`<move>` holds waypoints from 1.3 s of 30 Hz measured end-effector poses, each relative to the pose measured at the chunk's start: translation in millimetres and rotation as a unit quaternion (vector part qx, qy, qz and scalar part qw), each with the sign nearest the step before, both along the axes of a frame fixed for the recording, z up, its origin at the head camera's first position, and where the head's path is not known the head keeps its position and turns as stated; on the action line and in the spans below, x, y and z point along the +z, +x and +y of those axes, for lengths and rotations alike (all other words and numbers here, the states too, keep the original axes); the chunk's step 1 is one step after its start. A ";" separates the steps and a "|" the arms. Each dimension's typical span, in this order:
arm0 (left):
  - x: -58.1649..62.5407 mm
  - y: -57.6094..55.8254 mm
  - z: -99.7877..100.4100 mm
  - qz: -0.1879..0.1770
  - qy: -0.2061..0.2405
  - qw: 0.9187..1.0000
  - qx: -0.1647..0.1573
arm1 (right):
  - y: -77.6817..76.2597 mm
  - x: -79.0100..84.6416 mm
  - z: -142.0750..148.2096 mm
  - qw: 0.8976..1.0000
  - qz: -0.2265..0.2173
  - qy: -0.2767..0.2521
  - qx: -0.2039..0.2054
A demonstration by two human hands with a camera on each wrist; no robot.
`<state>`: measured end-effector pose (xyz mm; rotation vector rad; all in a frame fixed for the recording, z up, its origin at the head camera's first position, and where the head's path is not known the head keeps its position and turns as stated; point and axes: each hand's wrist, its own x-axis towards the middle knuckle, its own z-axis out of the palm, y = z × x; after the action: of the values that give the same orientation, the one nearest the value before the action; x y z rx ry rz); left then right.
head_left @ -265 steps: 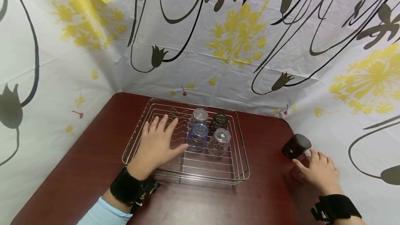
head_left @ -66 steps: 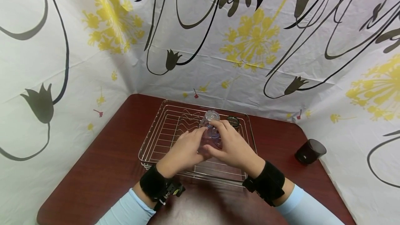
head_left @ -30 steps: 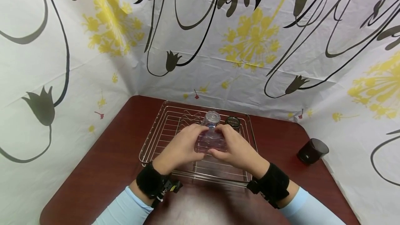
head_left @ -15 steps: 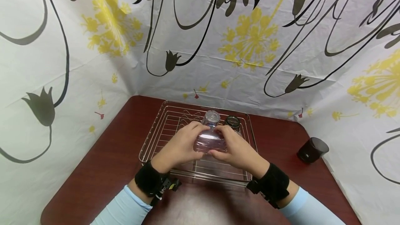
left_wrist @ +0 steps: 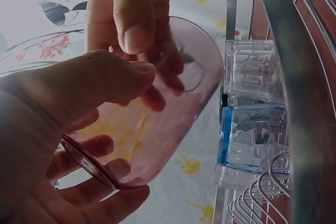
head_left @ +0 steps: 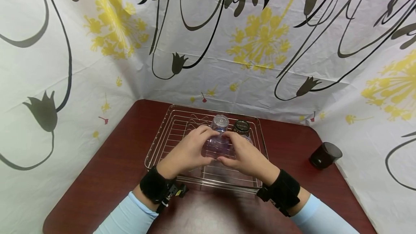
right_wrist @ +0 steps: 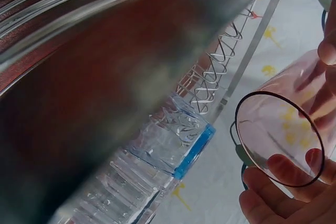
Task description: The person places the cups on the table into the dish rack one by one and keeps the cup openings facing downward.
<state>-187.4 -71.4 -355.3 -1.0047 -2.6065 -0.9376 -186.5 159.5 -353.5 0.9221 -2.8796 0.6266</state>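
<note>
A pink-tinted, see-through glass point(head_left: 218, 150) is held between both hands above the wire rack. My left hand point(head_left: 189, 151) curls round its left side, thumb in front and fingers behind. From the other side my right hand point(head_left: 249, 154) grips it the same way. In the left wrist view the glass point(left_wrist: 168, 129) is tipped, with its dark-edged rim at lower left and its rounded base at upper right. The right wrist view looks in through the open mouth of the glass point(right_wrist: 275, 137), fingertips showing through its wall.
The wire dish rack point(head_left: 175, 142) bears several upturned glasses: a clear glass point(head_left: 220, 121), a dark glass point(head_left: 242, 126) and a blue-rimmed glass point(left_wrist: 252, 137); hands partly hide them. Another dark glass point(head_left: 325, 155) sits on the table point(head_left: 286, 190) at right. A patterned cloth point(head_left: 260, 82) encloses the table.
Earlier the left hand hovered over the rack and the right reached for the pink glass at right. Both hands brought it above the rack; lately it has turned slightly between them.
</note>
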 end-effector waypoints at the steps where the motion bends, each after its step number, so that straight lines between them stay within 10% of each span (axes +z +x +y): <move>1: 0.5 0.0 0.1 0.001 -0.002 1.000 0.000 | -0.1 -0.4 -0.1 1.000 0.000 0.002 -0.001; 39: 15.1 -8.8 -2.0 -0.002 -0.038 0.999 0.011 | -0.9 -7.9 6.1 0.995 0.074 0.062 -0.016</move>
<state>-196.2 -73.4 -340.2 -0.9914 -2.6695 -0.8425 -187.4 165.6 -361.3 0.8944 -2.8191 0.3637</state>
